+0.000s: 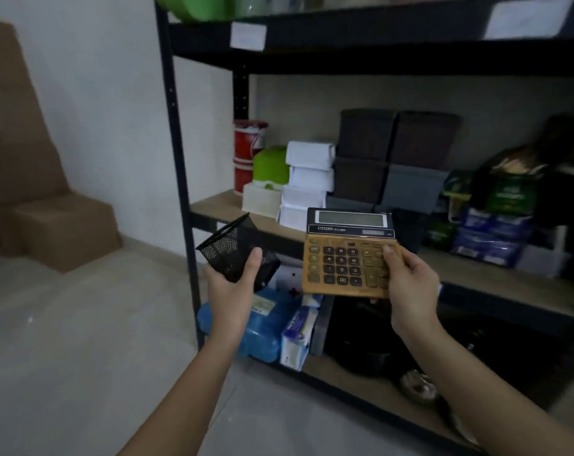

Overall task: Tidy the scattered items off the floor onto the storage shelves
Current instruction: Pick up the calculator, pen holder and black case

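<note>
My left hand grips a black wire-mesh pen holder, tilted with its open mouth toward the upper left. In my right hand is a large gold-and-black desk calculator, thumb on its keys and fingers behind its right edge. Both are held up in front of the dark metal storage shelves, level with the wooden middle shelf board.
The middle shelf holds stacked white boxes, a green container, red tins, dark bins and packets. On the bottom shelf lie a blue container and dark objects. Cardboard boxes stand at the left on the grey floor.
</note>
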Tool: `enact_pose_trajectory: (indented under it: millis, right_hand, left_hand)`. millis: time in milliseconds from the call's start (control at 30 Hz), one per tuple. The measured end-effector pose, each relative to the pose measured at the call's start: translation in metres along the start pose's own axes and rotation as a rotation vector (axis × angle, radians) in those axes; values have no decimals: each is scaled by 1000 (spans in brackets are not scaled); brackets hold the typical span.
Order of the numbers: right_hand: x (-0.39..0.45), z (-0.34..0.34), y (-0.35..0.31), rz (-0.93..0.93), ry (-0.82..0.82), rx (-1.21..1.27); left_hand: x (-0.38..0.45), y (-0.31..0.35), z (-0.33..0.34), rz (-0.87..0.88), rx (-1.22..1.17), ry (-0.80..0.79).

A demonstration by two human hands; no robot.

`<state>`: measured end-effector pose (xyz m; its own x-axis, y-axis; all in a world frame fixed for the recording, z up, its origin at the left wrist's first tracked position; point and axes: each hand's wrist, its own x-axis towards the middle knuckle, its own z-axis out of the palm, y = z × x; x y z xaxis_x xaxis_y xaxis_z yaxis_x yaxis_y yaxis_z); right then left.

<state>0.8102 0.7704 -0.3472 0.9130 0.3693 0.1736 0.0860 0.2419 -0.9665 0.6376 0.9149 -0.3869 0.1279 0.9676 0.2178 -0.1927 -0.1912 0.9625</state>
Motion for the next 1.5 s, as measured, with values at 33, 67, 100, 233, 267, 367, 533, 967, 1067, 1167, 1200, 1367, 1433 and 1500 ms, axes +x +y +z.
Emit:
enact_pose_trajectory:
  millis: [33,67,100,233,267,367,533,967,1067,1167,1200,1367,1433,1500]
  right_hand:
    - [3,-13,-8,-3,22,4]
    - [6,-27,-15,-6,46,10]
    - [9,-41,-23,-5,71,15]
    - [22,-94,-45,-9,193,55]
    - [26,-105,-47,-8,227,59]
    - [44,-133,-48,25,353,66]
    - [80,-159,-41,128,438,-1]
    - [149,-170,3,86,484,-474]
    - [148,-156,10,15,535,-663]
    - [143,-142,23,-25,545,-1044]
    - [143,-139,25,-18,546,-1080]
    - [144,-134,18,112,466,-1065]
    - [141,-132,17,122,370,-1103]
    - [141,-134,19,118,295,-1181]
  left_hand:
    - [0,3,11,4,10,-27]
    - [0,7,21,10,25,-55]
    - [2,8,32,16,39,-86]
    - [7,10,88,25,72,-205]
    - [5,11,104,24,81,-222]
    - [2,8,150,41,79,-276]
    - [4,-9,200,91,135,-325]
    - [24,-38,229,303,487,-463]
    - [25,-42,230,335,525,-486]
    - [24,-42,230,322,585,-520]
    - [24,-42,229,319,585,-526]
    - [19,-45,230,323,587,-496]
    - [16,-46,228,325,561,-481]
    - [18,-48,226,340,553,-486]
